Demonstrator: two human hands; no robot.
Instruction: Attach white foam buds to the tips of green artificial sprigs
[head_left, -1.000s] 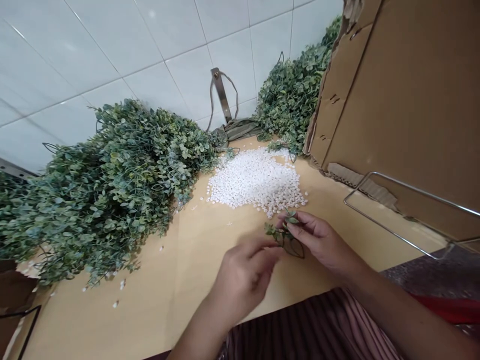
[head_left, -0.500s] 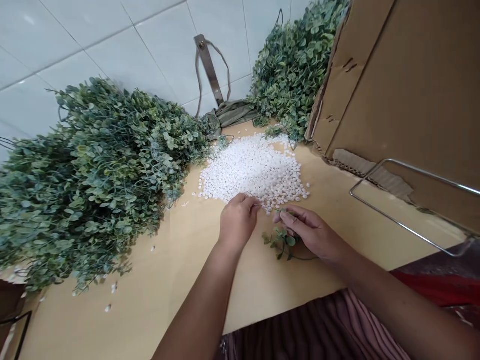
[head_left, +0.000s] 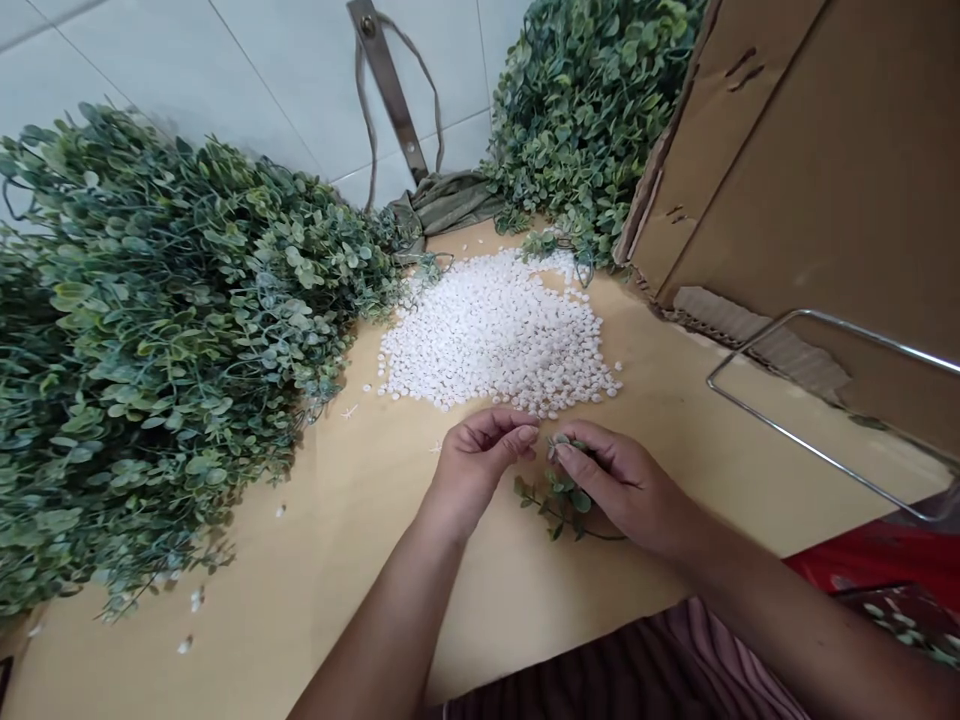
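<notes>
My right hand pinches a sprig of green artificial leaves between thumb and fingers; its small leaves and thin stem hang below the hand, over the table. Just to its left, my left hand is closed in a pinch, fingertips a short gap from those of the right. Whatever is between its thumb and fingers is too small to make out. Directly beyond both hands lies a spread heap of small white plastic pieces, with several loose ones at its near edge.
A big mound of artificial greenery fills the left side; another bunch stands at the back right. On the right are a cardboard box and a bent metal wire frame. Dark cloth lies by the tiled wall.
My left hand has drawn back from the edge of the white heap, its thumb now turned toward the right hand. The view has shifted a little. My right hand still holds the sprig.
</notes>
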